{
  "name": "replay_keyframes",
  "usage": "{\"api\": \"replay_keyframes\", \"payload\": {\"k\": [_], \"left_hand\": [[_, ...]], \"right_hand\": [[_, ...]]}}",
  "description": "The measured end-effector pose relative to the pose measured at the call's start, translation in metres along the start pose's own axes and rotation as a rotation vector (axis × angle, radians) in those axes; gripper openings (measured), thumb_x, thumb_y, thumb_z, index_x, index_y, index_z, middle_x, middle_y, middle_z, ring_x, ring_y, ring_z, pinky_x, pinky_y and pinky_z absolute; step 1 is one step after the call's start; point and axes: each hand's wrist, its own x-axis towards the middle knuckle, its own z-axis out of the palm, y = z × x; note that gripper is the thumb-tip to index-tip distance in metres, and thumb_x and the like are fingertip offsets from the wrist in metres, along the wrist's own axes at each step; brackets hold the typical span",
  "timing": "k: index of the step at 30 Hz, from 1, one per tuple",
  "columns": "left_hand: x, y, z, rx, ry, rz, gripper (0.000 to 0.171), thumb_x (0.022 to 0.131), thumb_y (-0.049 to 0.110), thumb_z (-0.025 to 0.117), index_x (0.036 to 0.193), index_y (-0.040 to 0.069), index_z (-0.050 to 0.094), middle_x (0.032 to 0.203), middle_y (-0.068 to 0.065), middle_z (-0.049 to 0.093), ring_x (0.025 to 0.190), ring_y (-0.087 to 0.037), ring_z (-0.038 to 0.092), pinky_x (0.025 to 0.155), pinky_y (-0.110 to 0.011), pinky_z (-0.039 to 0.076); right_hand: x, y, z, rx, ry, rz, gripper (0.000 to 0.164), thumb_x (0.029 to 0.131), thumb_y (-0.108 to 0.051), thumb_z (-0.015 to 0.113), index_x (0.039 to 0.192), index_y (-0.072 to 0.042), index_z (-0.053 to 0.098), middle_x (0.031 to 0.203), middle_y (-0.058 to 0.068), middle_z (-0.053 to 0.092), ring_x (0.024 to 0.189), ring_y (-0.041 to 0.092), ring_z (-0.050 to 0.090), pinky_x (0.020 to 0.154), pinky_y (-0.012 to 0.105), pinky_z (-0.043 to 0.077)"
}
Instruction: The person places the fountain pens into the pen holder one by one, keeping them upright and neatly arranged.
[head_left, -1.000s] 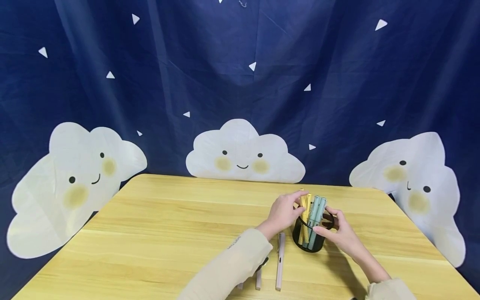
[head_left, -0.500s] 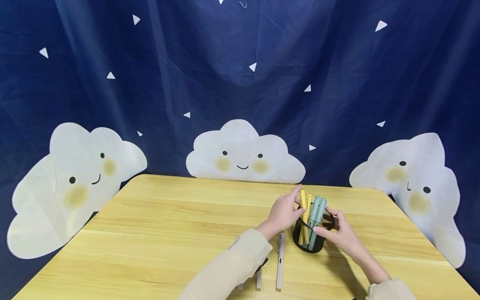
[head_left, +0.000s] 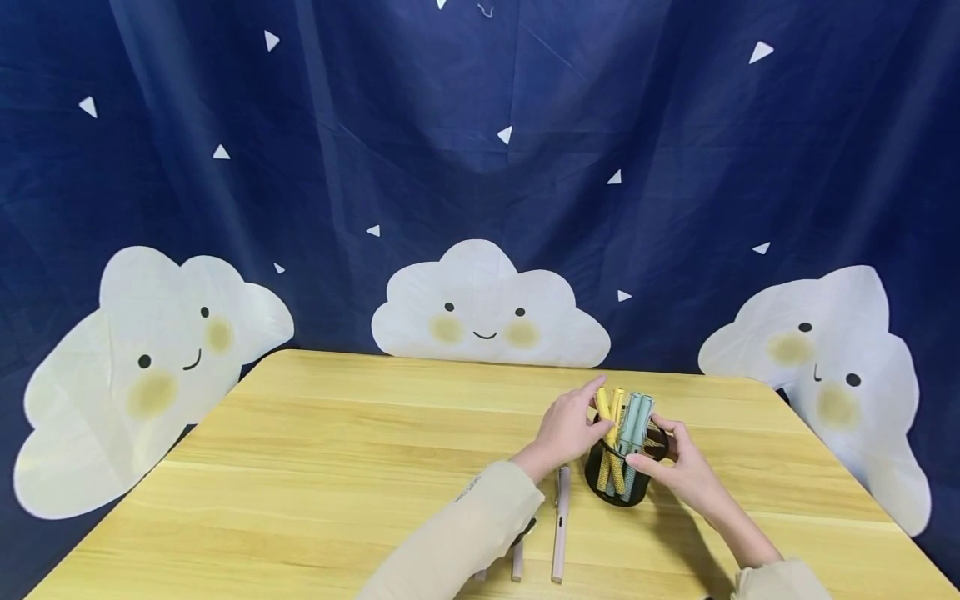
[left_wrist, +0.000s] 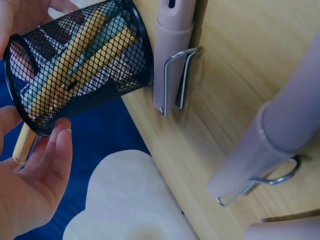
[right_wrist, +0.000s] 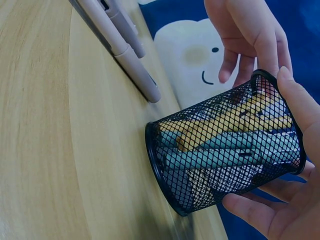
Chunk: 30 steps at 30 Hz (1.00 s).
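Note:
A black mesh pen holder [head_left: 618, 487] stands upright at the table's right side, with yellow pens [head_left: 617, 408] and teal pens [head_left: 637, 421] in it. My right hand [head_left: 686, 471] holds the holder by its rim, thumb in front and fingers behind. At the holder's left edge is my left hand [head_left: 566, 425], its fingers loosely extended around the top of the leftmost yellow pen; no firm pinch shows. In the left wrist view a yellow pen end [left_wrist: 24, 144] sticks out between left thumb and fingers. The right wrist view shows the pens through the mesh [right_wrist: 225, 145].
Pale pinkish pens lie on the wooden table [head_left: 337, 442]: one pen [head_left: 560, 525] left of the holder, others partly under the left sleeve [head_left: 472, 525]. Their metal clips [left_wrist: 175, 75] show in the left wrist view. A blue cloth with clouds [head_left: 491, 308] hangs behind.
The leftmost yellow pen has sunk lower in the pen holder and leans differently. My left index finger has lifted and straightened from over its top. The right hand stays at the rim.

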Motion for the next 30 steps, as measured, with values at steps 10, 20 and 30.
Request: {"api": "replay_keyframes", "payload": {"k": [10, 20, 30], "left_hand": [[-0.0029, -0.0011, -0.0008, -0.077, 0.002, -0.046, 0.062, 0.08, 0.023, 0.067, 0.134, 0.013, 0.04, 0.095, 0.001, 0.06, 0.06, 0.002, 0.05, 0.058, -0.015, 0.04], [-0.0043, -0.0001, -0.0052, -0.098, -0.001, -0.061, 0.052, 0.081, 0.024, 0.065, 0.128, 0.011, 0.046, 0.094, 0.002, 0.061, 0.063, 0.0, 0.052, 0.063, -0.018, 0.042], [-0.0067, -0.0051, -0.0062, -0.143, -0.003, -0.073, 0.05, 0.082, 0.025, 0.064, 0.127, 0.012, 0.046, 0.093, 0.003, 0.062, 0.064, 0.0, 0.053, 0.062, -0.017, 0.043]], "right_hand": [[0.0001, -0.0001, 0.0003, 0.007, -0.006, 0.0, 0.07, 0.081, -0.008, 0.064, 0.131, 0.011, 0.02, 0.115, 0.033, 0.046, 0.104, 0.04, 0.047, 0.074, 0.019, 0.044], [-0.0005, -0.0001, -0.0003, -0.003, -0.013, 0.009, 0.071, 0.082, -0.01, 0.064, 0.132, 0.011, 0.018, 0.117, 0.034, 0.044, 0.106, 0.041, 0.046, 0.076, 0.019, 0.043], [-0.0006, -0.0002, 0.0, -0.013, -0.005, 0.012, 0.07, 0.081, -0.01, 0.064, 0.131, 0.01, 0.02, 0.116, 0.033, 0.045, 0.105, 0.04, 0.047, 0.075, 0.02, 0.044]]}}
